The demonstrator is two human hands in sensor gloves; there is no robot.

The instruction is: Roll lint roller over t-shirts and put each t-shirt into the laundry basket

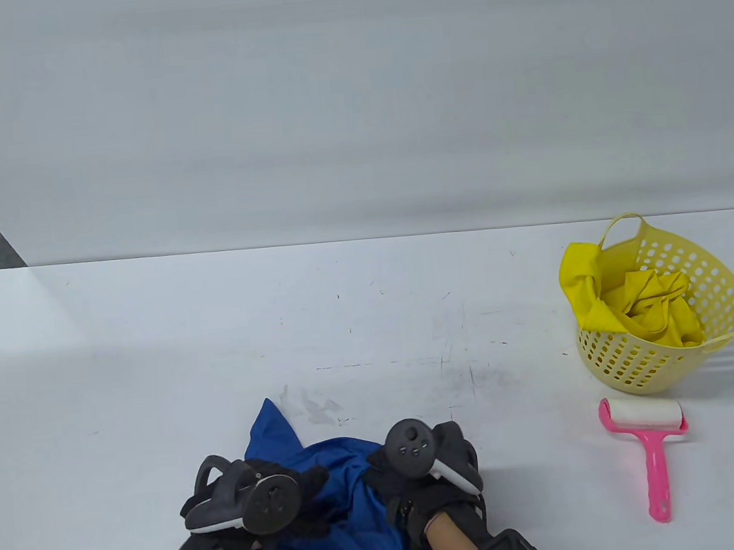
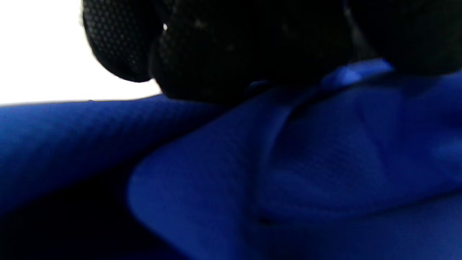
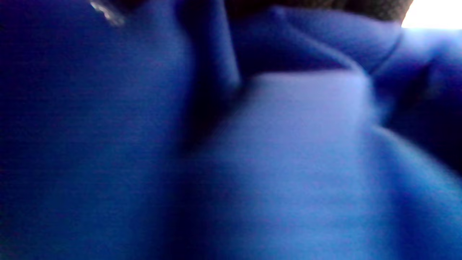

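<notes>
Both hands work on a blue t-shirt (image 1: 346,482) bunched at the near edge of the table (image 1: 218,339). Left hand (image 1: 277,498): its gloved fingers (image 2: 202,54) curl down onto a raised fold of the blue cloth and grip it, as the left wrist view shows at close range. Right hand (image 1: 423,475): it rests on the cloth just right of the left hand, but its fingers lie hidden under the tracker (image 1: 411,447) in the table view, and the right wrist view shows little beyond blurred blue folds, so whether it grips cannot be told. One pointed corner of the shirt reaches toward the far side, left of the hands. Well apart at the right stands a yellow laundry basket (image 1: 722,295) with a perforated wall; a yellow t-shirt (image 1: 649,311) lies crumpled inside it, part of it draped over the left rim. Just near of the basket lies a pink lint roller (image 1: 651,443), flat on the table, its white roll toward the basket and its handle pointing near.
</notes>
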